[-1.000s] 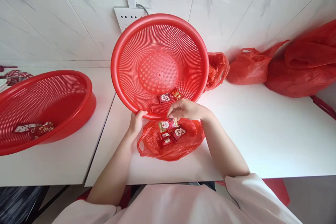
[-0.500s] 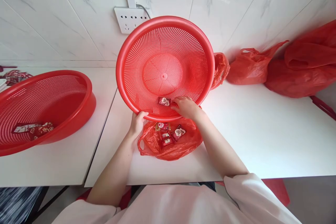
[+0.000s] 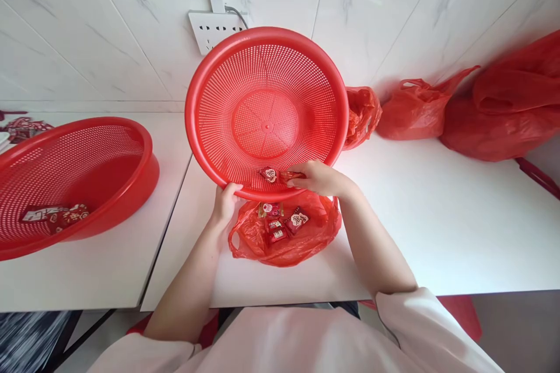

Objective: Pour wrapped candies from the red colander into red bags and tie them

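Note:
A round red plastic basket [image 3: 266,70] with mesh walls is tipped toward me. My left hand [image 3: 225,203] is closed on its lower left rim, thumb over the edge. Inside the basket's near side, my right hand [image 3: 318,178] pinches a small red-wrapped packet [image 3: 291,176]. Another wrapped snack packet [image 3: 268,175] lies just left of it on the mesh. Below the rim, an open red plastic bag [image 3: 312,239] rests on the table and holds several wrapped packets, including a dark red one [image 3: 297,220].
On the left stands a second red basket [image 3: 126,186] with a few packets [image 3: 65,215] in it. Red plastic bags [image 3: 413,111] line the wall at the right. A socket panel [image 3: 210,29] is on the tiled wall. The white table [image 3: 437,215] has a seam left of centre.
The basket has shifted slightly left. My right hand now has a red packet between its fingers, and the other packet has slid a little lower and turned.

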A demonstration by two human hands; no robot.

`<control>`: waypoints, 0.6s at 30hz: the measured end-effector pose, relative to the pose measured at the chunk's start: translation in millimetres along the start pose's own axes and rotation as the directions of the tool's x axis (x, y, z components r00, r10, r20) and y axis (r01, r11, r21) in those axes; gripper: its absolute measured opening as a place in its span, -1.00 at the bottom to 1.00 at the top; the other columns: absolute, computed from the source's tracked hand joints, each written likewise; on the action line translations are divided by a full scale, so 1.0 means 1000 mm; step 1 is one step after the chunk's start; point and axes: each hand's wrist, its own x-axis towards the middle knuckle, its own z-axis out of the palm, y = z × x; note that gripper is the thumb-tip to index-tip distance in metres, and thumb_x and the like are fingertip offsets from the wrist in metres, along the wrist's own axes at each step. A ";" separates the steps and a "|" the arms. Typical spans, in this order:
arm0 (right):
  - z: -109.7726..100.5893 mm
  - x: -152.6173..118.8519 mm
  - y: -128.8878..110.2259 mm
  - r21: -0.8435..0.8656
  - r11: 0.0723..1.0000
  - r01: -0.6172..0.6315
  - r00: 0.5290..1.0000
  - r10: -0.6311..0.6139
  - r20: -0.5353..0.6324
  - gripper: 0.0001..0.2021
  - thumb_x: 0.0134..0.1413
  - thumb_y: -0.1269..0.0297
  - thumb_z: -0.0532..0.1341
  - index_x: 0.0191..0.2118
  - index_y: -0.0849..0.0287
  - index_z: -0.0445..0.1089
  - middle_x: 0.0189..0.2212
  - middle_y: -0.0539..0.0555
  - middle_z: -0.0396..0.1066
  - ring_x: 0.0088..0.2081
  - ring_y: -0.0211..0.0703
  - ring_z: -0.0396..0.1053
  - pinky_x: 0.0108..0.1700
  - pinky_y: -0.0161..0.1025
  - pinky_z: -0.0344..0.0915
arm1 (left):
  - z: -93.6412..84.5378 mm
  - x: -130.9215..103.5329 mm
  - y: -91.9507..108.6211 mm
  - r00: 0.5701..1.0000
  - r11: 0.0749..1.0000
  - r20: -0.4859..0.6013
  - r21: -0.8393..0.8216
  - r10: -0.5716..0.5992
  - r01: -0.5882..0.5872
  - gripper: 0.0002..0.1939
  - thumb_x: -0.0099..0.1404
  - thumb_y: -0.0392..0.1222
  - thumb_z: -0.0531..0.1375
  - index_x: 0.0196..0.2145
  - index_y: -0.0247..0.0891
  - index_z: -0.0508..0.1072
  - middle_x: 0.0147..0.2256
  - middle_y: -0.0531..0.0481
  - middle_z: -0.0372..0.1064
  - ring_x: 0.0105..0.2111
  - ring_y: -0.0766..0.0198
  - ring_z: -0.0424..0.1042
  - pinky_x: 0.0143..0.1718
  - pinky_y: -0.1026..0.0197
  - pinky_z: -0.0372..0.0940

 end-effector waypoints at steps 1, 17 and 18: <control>-0.003 -0.002 -0.001 0.073 0.997 0.013 1.000 -0.013 0.004 -0.81 0.13 0.21 0.12 -0.36 0.19 0.40 -0.48 -0.04 0.35 -0.43 -0.26 0.25 -0.37 -0.32 0.15 | 0.000 0.000 0.000 1.000 1.000 0.013 -0.003 -0.004 0.004 -0.88 0.03 -0.21 0.18 -0.44 -0.31 0.41 -0.45 -0.02 0.36 -0.43 0.20 0.40 -0.48 0.22 0.31; -0.007 -0.006 -0.002 0.293 0.954 -0.062 0.950 -0.034 0.311 -0.67 -0.04 0.02 0.30 -0.26 0.20 0.46 -0.42 0.02 0.48 -0.40 -0.21 0.41 -0.37 -0.31 0.30 | 0.002 0.000 0.004 1.000 1.000 0.012 0.001 -0.013 0.013 -0.85 0.03 -0.19 0.16 -0.43 -0.31 0.41 -0.45 -0.05 0.41 -0.45 0.14 0.44 -0.47 0.13 0.39; -0.006 -0.006 -0.001 0.236 0.971 -0.039 0.936 -0.048 0.350 -0.68 -0.05 0.03 0.31 -0.27 0.19 0.48 -0.41 0.03 0.50 -0.38 -0.20 0.41 -0.37 -0.31 0.29 | 0.003 0.000 0.004 1.000 1.000 0.007 0.004 -0.015 0.015 -0.85 0.03 -0.19 0.17 -0.43 -0.31 0.42 -0.45 -0.05 0.42 -0.45 0.14 0.44 -0.47 0.13 0.39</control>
